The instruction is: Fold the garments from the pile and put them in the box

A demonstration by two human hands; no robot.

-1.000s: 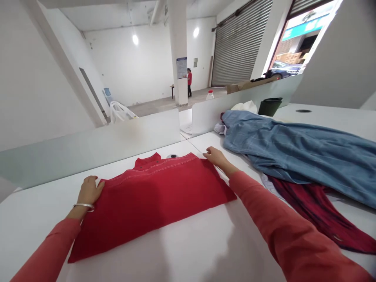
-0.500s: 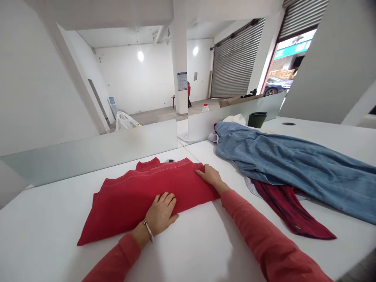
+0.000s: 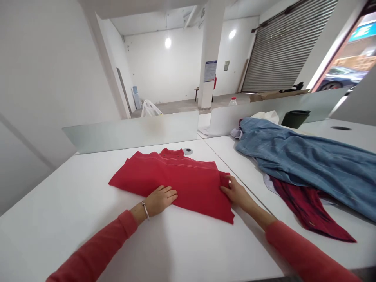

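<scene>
A folded red shirt lies on the white table, its collar at the far edge. My left hand rests flat on the shirt's near edge, fingers stretched out, with a metal bracelet at the wrist. At the shirt's right end, my right hand has its thumb and fingers closed on the edge of the cloth. Part of what the right fingers grip is hidden under the hand.
To the right, a blue checked garment lies over a dark red plaid sleeve. Low frosted dividers run along the table's back. A dark green container stands by the right divider. Behind the shirt is a cable hole.
The red shirt has turned on the table: its left end is farther away and its right end nearer. My right hand has moved along with its right edge. The view has swung left.
</scene>
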